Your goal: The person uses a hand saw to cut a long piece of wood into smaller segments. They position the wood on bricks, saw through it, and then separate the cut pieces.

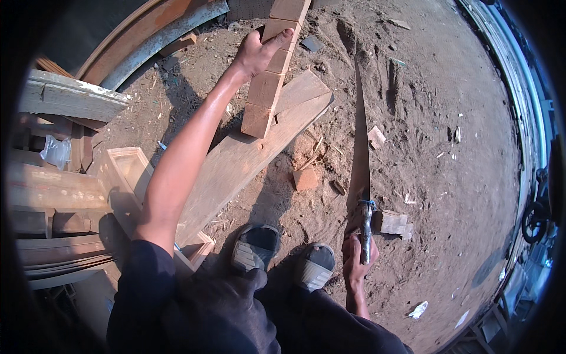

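My left hand [262,54] is closed round a squared wooden beam [265,91] marked with several cross lines, its thumb stretched across the wood. The beam's near end rests on a wide plank [236,162], and its far end runs out of view at the top. Down at my right side, my right hand [356,256] grips the handle of a handsaw [361,159]. Its long blade points away from me, apart from the beam. Blue binding shows where blade and handle join. Below the beam, a small offcut block [305,179] lies on the dirt beside sawdust and splinters.
My sandalled feet [318,265] stand near the plank. Wooden frames and stacked boards [65,189] fill the left side, with a plastic bag [56,151] among them. Curved panels [159,44] lean at the far left. Wood scraps [392,224] lie on the dirt right of the saw.
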